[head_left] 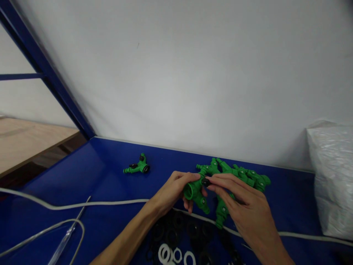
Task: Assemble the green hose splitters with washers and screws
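My left hand (179, 187) is closed around a green Y-shaped hose connector (195, 191), whose round open socket faces left and toward me. Between the thumb and fingertips of my right hand (239, 200) is a small black knob (205, 182), held against one branch of that connector. Whether the knob is seated there, I cannot tell. Behind and right of my hands lies a pile of green connectors (248, 176), partly covered by my right hand. One more green connector (221, 211) lies just below my fingers.
A green connector with black knobs (139, 165) lies at the back left. Black rings (172, 235) and white rings (164, 253) lie in front. A pale cable (110, 203) crosses the blue table (110, 158). A clear-handled screwdriver (67, 235) lies left; a plastic-wrapped bundle (332, 184) stands right.
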Available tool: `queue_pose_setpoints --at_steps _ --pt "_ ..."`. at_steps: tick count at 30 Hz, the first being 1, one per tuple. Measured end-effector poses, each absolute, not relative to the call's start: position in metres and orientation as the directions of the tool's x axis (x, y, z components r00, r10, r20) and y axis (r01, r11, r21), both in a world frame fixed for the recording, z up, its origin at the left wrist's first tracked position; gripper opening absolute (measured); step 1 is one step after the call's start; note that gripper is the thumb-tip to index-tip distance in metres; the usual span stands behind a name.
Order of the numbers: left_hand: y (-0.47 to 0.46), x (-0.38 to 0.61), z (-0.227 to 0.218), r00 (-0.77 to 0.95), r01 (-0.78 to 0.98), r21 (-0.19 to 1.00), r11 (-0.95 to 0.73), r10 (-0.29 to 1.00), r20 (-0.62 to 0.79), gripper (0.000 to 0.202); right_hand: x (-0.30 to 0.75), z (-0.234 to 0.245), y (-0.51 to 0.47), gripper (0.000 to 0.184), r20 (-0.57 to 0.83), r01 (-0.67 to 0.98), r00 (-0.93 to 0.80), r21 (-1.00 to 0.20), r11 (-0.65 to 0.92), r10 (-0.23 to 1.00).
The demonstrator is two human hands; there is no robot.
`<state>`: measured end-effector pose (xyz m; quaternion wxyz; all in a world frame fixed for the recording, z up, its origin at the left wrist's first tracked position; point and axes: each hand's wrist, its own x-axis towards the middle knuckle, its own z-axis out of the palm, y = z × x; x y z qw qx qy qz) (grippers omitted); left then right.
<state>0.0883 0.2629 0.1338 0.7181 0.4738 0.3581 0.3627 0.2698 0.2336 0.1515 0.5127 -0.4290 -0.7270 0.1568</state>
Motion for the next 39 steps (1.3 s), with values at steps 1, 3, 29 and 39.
queue_pose_setpoints --at_steps 1,3,29,39 --pt "0.263 0.088 0.134 0.482 -0.184 0.941 0.285 0.86 -0.167 0.042 0.27 0.151 0.234 0.017 0.603 0.47 -0.098 -0.673 0.571 0.791" --pt "0.263 0.089 0.135 0.484 -0.188 0.94 0.284 0.86 -0.164 0.04 0.271 0.152 0.234 0.013 0.579 0.476 -0.087 -0.691 0.544 0.811" --pt "0.261 0.086 0.142 0.415 -0.045 0.959 0.279 0.879 -0.236 0.058 0.28 0.146 0.234 0.025 0.732 0.529 -0.32 -0.388 0.755 0.601" --pt "0.261 0.087 0.141 0.367 -0.002 0.976 0.22 0.908 -0.204 0.058 0.277 0.138 0.238 0.025 0.756 0.545 -0.312 -0.354 0.76 0.576"
